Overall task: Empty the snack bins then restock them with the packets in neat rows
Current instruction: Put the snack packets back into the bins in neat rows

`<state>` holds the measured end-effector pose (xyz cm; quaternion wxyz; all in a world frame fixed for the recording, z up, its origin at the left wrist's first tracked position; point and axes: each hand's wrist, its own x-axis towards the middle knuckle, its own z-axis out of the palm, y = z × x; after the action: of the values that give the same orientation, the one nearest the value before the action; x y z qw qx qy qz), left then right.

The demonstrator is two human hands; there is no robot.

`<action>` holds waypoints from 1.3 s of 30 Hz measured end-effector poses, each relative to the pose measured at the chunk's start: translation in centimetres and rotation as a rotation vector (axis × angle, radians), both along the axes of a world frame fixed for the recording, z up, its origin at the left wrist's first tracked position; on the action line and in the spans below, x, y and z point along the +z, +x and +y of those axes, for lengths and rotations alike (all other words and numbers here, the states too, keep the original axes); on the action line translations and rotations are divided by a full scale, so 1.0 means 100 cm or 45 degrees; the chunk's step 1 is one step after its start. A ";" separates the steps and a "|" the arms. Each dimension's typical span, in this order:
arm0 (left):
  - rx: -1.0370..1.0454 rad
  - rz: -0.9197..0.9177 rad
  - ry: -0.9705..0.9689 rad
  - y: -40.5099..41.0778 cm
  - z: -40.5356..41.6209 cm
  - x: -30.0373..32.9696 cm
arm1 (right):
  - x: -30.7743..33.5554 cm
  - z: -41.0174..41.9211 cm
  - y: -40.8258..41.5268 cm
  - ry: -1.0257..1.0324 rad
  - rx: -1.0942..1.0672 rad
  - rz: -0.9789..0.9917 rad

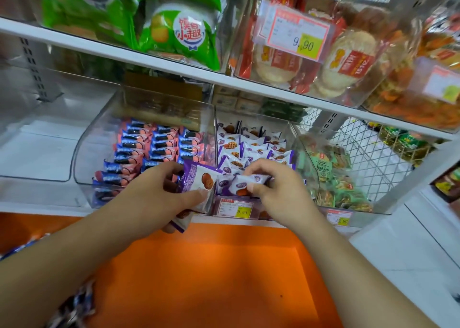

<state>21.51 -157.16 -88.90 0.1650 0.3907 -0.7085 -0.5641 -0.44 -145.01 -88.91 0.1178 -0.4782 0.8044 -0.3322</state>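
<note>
Purple-and-white waffle snack packets (249, 150) stand in rows inside the clear plastic middle bin (251, 118), at whose front the left hand (159, 190) grips several and the right hand (276, 188) pinches one.

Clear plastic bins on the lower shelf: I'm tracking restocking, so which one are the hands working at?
The middle clear plastic bin of white-and-purple packets, between the blue-and-pink and green ones.

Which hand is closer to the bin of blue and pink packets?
Left. The left hand holds purple packets right at that bin's front corner; the right hand is over the next bin.
</note>
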 end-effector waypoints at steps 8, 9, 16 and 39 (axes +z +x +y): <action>-0.034 0.047 -0.012 0.006 0.003 0.002 | -0.019 -0.010 -0.001 0.052 -0.003 0.102; -0.034 0.039 -0.009 0.005 0.002 0.003 | -0.020 -0.010 -0.001 0.034 -0.027 0.066; -0.054 -0.022 -0.034 0.001 0.005 0.002 | -0.033 -0.012 0.004 0.020 0.066 0.202; 0.081 0.313 0.472 -0.025 0.018 0.001 | 0.020 0.045 -0.005 -0.420 0.162 -1.099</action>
<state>19.01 -155.36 -88.80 0.1932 0.3650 -0.5545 -0.7225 -0.90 -140.52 -86.88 0.3843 -0.3568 0.5873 -0.6165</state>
